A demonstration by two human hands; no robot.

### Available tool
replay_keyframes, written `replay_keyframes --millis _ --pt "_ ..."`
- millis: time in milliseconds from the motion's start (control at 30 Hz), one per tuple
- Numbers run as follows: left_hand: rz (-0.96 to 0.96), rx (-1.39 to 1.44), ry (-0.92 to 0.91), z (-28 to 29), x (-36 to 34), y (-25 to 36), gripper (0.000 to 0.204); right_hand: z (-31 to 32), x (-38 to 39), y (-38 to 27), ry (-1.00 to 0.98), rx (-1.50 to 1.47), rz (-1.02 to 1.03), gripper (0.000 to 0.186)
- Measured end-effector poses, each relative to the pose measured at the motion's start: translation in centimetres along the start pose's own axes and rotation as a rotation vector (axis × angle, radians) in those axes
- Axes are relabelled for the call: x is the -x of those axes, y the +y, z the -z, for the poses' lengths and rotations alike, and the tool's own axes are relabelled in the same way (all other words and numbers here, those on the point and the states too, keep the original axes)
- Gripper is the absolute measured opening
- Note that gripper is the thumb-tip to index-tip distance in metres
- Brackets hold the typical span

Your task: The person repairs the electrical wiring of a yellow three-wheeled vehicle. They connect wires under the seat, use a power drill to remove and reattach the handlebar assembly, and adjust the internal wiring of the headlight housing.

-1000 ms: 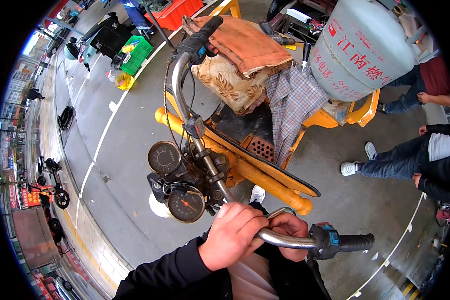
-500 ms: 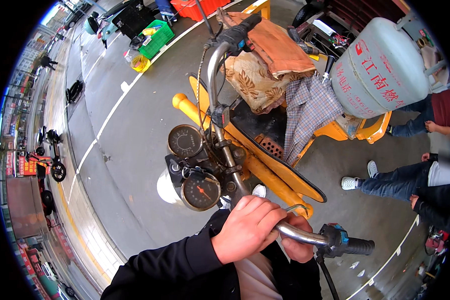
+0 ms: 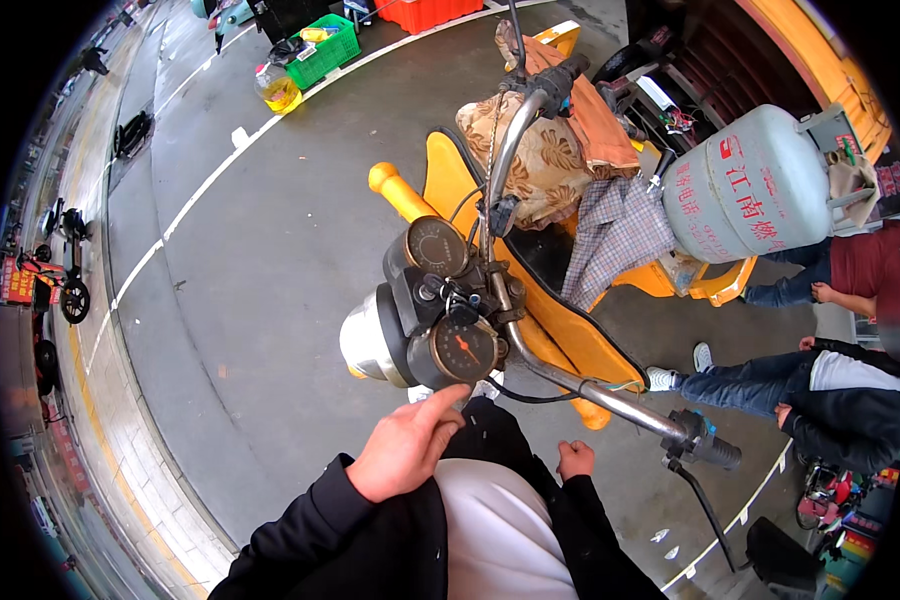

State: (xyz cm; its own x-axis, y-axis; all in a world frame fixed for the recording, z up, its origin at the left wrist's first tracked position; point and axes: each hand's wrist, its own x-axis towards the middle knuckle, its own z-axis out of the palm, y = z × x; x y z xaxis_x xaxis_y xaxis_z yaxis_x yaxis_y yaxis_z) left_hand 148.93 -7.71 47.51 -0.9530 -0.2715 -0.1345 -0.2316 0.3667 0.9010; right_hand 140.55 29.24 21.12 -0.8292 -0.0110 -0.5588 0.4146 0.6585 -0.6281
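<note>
My left hand (image 3: 410,445) is just below the lower round gauge (image 3: 460,350), index finger reaching forward, thumb curled beside something small I cannot make out. My right hand (image 3: 575,458) is closed below the bent chrome handlebar (image 3: 610,398), off the bar, its palm hidden. A thin greenish wire or rod (image 3: 625,383) lies at the bar. The yellow three-wheeler (image 3: 440,175) carries a second gauge (image 3: 437,244), key switch (image 3: 430,290), silver headlamp (image 3: 363,342), patterned cushion (image 3: 520,175) and checked cloth (image 3: 605,235).
A grey gas cylinder (image 3: 745,185) rests at the vehicle's rear. Two people (image 3: 820,385) (image 3: 860,280) stand at right. A green crate (image 3: 320,60), yellow-liquid jug (image 3: 277,92) and red crate (image 3: 425,12) are at the back. A parked two-wheeler (image 3: 70,275) stands at left.
Both hands have left the handlebar bend: my left moved left toward the gauge, my right dropped back below the bar. The handlebar and gauges now sit farther right in view.
</note>
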Motion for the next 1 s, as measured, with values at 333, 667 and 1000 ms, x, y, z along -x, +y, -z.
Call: replay_keyframes --millis 333,667,1000 --pt "-0.045 -0.036 -0.05 2.9 2.9 -4.8 0.016 0.9 3.2 5.0 0.156 0.223 -0.092 0.02" --pt "-0.068 -0.065 -0.156 -1.1 5.3 -4.6 0.014 -0.4 4.6 9.0 0.15 0.098 0.058 0.014" --pt "0.049 -0.142 0.01 -11.1 9.2 -0.4 0.014 5.1 2.9 5.9 -0.143 -0.052 0.232 0.011"
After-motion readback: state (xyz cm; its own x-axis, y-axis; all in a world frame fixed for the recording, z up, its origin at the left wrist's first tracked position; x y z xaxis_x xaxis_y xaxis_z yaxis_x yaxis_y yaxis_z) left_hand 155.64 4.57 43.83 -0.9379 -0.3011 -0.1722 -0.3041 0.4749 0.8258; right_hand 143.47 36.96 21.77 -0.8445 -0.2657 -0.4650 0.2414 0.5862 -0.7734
